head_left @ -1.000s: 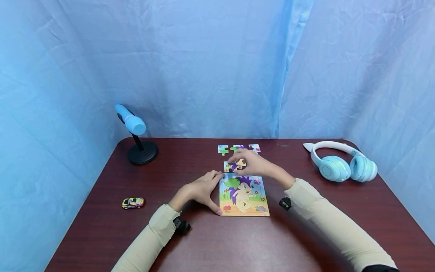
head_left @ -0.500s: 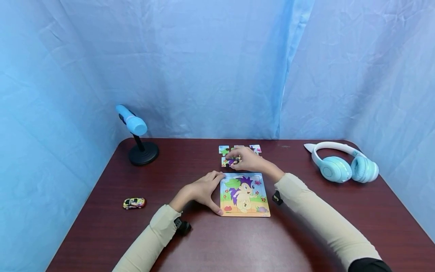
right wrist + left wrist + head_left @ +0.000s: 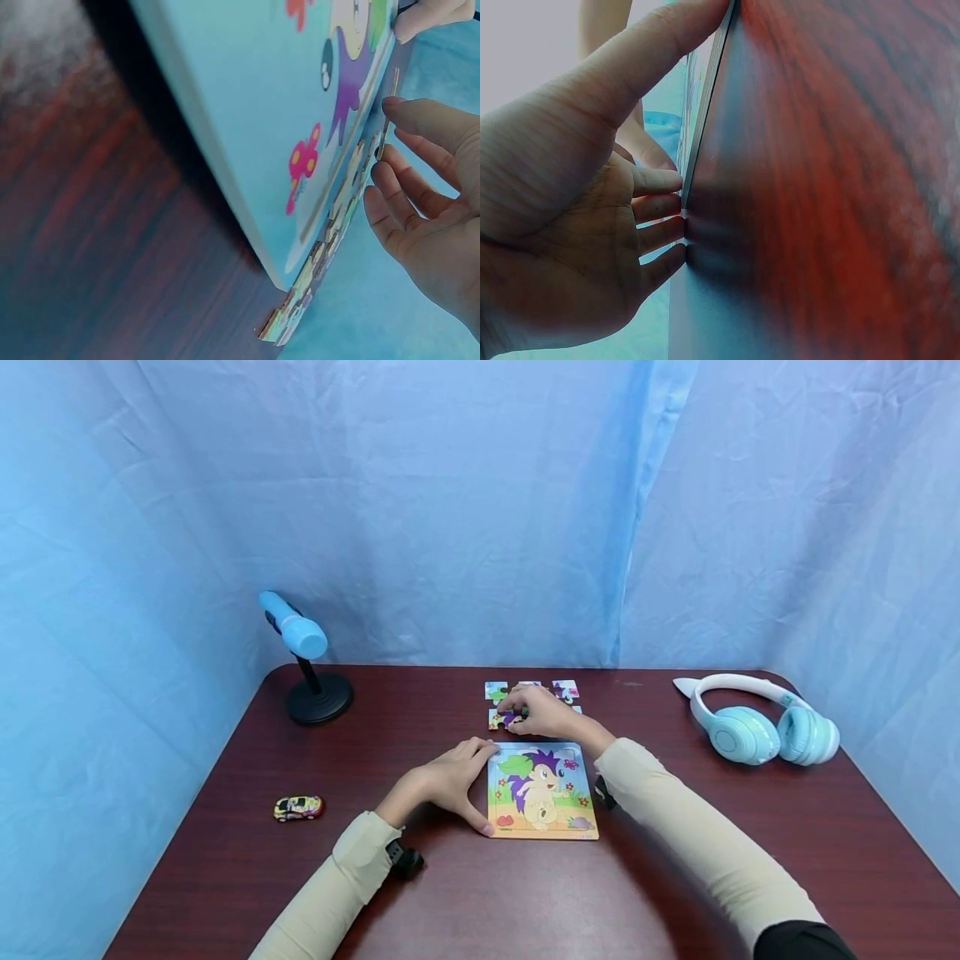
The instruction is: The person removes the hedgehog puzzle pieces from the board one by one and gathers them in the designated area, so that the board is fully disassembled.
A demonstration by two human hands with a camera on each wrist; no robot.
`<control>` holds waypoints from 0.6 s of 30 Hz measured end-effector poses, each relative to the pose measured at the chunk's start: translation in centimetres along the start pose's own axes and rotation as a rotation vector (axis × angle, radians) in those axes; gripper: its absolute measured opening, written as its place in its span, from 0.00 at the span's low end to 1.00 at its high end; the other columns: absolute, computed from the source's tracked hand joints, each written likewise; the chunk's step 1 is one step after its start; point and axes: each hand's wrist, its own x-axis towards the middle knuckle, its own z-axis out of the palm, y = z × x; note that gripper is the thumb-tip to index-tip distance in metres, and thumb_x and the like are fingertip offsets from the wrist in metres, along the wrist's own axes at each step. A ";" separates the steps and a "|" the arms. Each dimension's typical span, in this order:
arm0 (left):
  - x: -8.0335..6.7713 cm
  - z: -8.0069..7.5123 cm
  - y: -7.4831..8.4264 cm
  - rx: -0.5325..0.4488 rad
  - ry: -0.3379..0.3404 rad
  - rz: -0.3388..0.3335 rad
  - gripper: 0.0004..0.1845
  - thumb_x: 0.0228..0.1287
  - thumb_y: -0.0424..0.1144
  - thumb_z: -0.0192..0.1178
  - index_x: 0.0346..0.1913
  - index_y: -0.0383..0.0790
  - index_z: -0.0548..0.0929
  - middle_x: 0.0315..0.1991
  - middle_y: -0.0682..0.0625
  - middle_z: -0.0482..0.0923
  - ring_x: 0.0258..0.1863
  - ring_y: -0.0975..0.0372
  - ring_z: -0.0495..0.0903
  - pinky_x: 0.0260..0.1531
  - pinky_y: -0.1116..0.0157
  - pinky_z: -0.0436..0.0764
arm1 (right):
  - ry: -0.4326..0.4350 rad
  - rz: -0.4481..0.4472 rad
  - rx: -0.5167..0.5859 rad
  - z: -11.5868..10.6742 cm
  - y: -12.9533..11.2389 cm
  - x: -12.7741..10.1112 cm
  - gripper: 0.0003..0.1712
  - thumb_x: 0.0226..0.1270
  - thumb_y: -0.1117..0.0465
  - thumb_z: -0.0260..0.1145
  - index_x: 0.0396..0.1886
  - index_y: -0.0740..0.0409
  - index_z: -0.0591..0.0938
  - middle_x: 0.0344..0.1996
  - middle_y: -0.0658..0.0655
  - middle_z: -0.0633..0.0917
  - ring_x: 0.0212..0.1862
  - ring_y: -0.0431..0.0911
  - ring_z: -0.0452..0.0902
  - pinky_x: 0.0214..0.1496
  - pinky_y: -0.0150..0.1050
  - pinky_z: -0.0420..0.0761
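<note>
A square puzzle board [image 3: 542,793] with a purple-haired hedgehog picture lies flat on the table. My left hand [image 3: 453,777] rests along its left side, thumb at the near corner and fingertips at the far one. In the left wrist view, the fingers [image 3: 660,229] are fairly straight and spread. Just beyond the board, my right hand [image 3: 542,710] pinches a thin puzzle piece [image 3: 388,120] between thumb and fingertips. The hand partly covers the other loose puzzle pieces [image 3: 566,688], which lie in rows behind the board.
A small toy car [image 3: 298,807] sits to the left on the dark red table [image 3: 480,910]. At the back left stands a blue microphone [image 3: 296,628] on a black stand [image 3: 320,697]. White and pale-blue headphones [image 3: 750,727] lie at the right. Blue cloth [image 3: 450,527] hangs behind the table.
My right hand has moved from the board's far edge back over the loose pieces, carrying the puzzle piece away from the board. My left hand and the board have stayed in place.
</note>
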 end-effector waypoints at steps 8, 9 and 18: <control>0.0 0.1 0.0 -0.005 -0.002 -0.001 0.66 0.44 0.63 0.80 0.80 0.36 0.54 0.73 0.43 0.59 0.72 0.52 0.62 0.73 0.53 0.66 | -0.014 0.026 0.016 0.3 0.4 0.3 0.17 0.67 0.65 0.71 0.56 0.59 0.87 0.52 0.59 0.85 0.51 0.52 0.80 0.52 0.46 0.84; 0.0 0.0 0.0 -0.007 -0.001 0.000 0.66 0.44 0.63 0.80 0.80 0.36 0.55 0.73 0.43 0.59 0.72 0.52 0.63 0.73 0.53 0.66 | -0.014 0.029 0.015 0.3 0.3 0.4 0.17 0.67 0.65 0.71 0.56 0.59 0.87 0.52 0.59 0.85 0.51 0.52 0.80 0.52 0.46 0.84; 0.0 0.1 0.1 -0.007 -0.002 -0.004 0.66 0.44 0.62 0.80 0.80 0.36 0.55 0.73 0.43 0.59 0.73 0.53 0.62 0.73 0.53 0.66 | -0.013 0.049 0.004 0.3 0.2 0.4 0.18 0.67 0.66 0.71 0.56 0.60 0.87 0.53 0.60 0.84 0.52 0.54 0.80 0.51 0.46 0.84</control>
